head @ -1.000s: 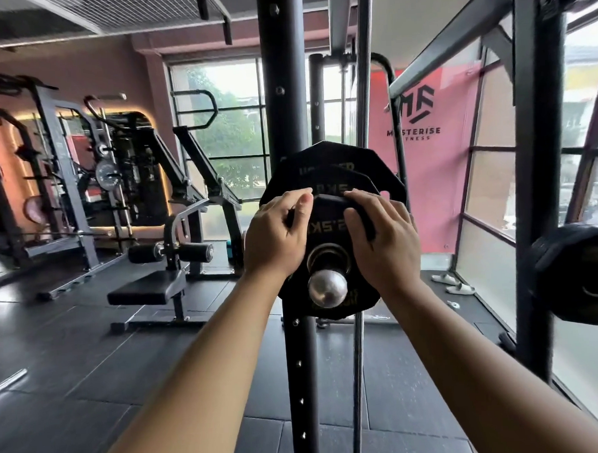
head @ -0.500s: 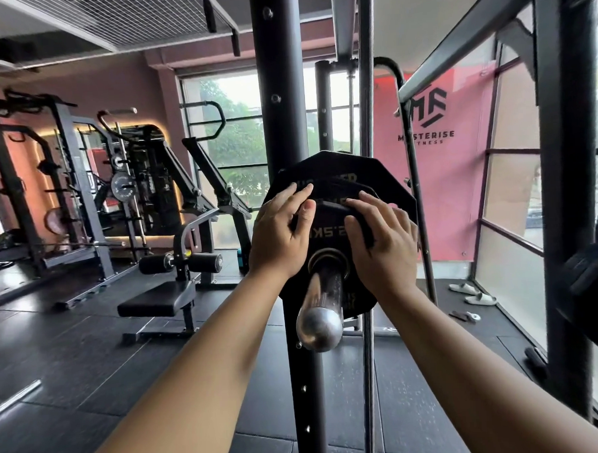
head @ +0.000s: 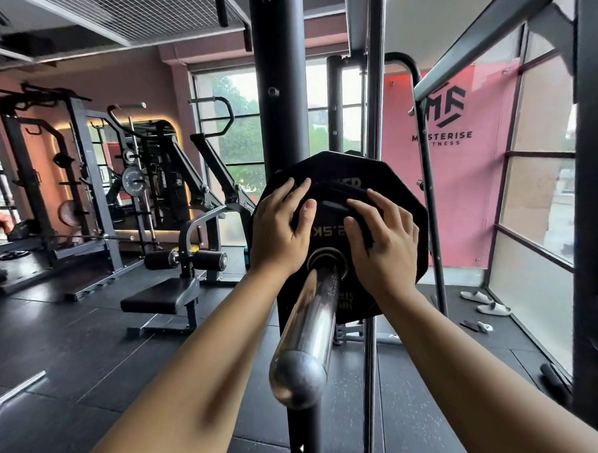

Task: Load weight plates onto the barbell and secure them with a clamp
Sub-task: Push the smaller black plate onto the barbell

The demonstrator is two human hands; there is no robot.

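Small black rubber weight plate [head: 328, 230] at frame centre on the chrome barbell sleeve [head: 311, 314], in front of a larger many-sided black plate [head: 402, 194], left hand [head: 281, 234] and right hand [head: 382, 246] pressing its face, fingers spread flat, gripping nothing, bare sleeve free toward lower centre, black rack upright [head: 278, 90] behind.

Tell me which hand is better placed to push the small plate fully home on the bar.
Left, slightly: the left hand lies flat on the small plate beside the bar, while the right hand presses with arched fingers.
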